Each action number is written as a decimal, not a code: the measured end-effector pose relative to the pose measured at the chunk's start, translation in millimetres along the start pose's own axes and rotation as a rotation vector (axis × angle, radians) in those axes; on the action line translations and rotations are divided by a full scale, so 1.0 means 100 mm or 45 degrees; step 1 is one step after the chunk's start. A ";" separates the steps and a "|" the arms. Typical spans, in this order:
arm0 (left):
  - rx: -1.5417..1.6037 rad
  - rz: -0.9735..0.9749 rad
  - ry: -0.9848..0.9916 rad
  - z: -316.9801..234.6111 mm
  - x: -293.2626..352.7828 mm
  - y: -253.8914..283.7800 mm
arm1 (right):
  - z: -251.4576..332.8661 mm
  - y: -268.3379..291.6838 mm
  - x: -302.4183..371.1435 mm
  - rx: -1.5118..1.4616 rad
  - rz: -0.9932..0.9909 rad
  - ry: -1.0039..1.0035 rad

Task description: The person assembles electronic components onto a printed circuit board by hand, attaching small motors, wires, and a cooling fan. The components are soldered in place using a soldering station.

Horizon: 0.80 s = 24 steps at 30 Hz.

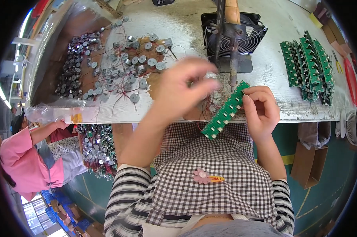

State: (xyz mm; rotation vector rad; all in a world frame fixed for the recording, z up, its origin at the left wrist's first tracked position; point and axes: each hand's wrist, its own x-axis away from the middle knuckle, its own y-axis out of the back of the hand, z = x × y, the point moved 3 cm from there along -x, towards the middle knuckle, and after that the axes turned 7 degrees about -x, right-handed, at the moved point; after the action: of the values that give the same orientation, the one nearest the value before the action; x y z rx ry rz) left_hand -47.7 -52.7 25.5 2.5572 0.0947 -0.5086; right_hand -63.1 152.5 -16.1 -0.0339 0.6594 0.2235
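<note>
My right hand grips a long green circuit board strip with small white parts by its upper right end; the strip slants down toward my lap at the table's front edge. My left hand, smeared by motion, is to the left of the strip's upper end. Between its thumb and fingers shows a small silver round motor. Thin red and dark wires lie below that hand. Just beyond the strip stands an upright soldering iron with an orange handle and a metal rod.
Behind the iron sits a black fan. Loose silver motors with wires lie left, beside a plastic-lined box holding more. Stacked green board strips stand right, near yellow-handled pliers. A person in pink is at far left.
</note>
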 end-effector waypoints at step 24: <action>0.845 -0.177 0.526 0.14 -0.01 0.36 | -0.14 -0.04 0.00 -0.234 0.044 -0.331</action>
State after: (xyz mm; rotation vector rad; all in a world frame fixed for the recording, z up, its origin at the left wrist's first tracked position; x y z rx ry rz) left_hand -47.8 -90.9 31.9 3.2935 0.2943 -0.0407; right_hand -70.8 147.3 -26.7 -0.1673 0.3793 0.3158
